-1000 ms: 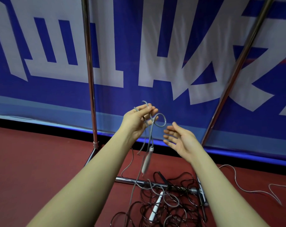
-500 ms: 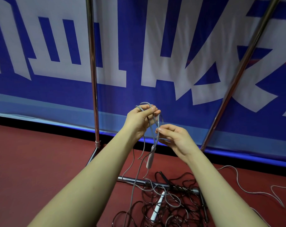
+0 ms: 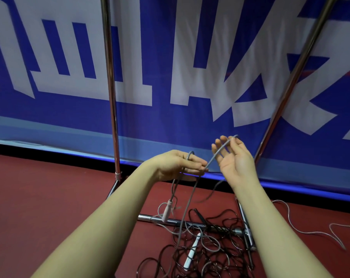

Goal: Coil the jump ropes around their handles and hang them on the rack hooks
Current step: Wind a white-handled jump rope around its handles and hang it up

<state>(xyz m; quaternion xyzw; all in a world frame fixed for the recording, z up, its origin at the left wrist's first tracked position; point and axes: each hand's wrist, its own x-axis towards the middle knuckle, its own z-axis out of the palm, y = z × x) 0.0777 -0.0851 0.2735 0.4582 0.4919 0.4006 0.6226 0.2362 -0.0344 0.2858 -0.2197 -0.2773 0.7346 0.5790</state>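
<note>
My left hand (image 3: 179, 164) holds loops of a grey jump rope (image 3: 190, 197) wound around its fingers. The rope's pale handle (image 3: 167, 211) dangles below it. My right hand (image 3: 233, 159) is raised with the palm up and pinches a strand of the same grey rope between thumb and finger, drawing it up and to the right. On the floor below lies a tangled heap of black ropes (image 3: 210, 253) with a white handle (image 3: 192, 251) among them. The rack's hooks are out of view.
Two chrome uprights of the rack (image 3: 111, 87) rise in front of a blue and white banner (image 3: 170, 67). The rack's base bar (image 3: 156, 218) lies on the red floor. A loose grey rope (image 3: 302, 229) trails off to the right.
My right hand has lifted away from the left, up and to the right, pulling a strand of the grey rope out. The left hand has dropped slightly.
</note>
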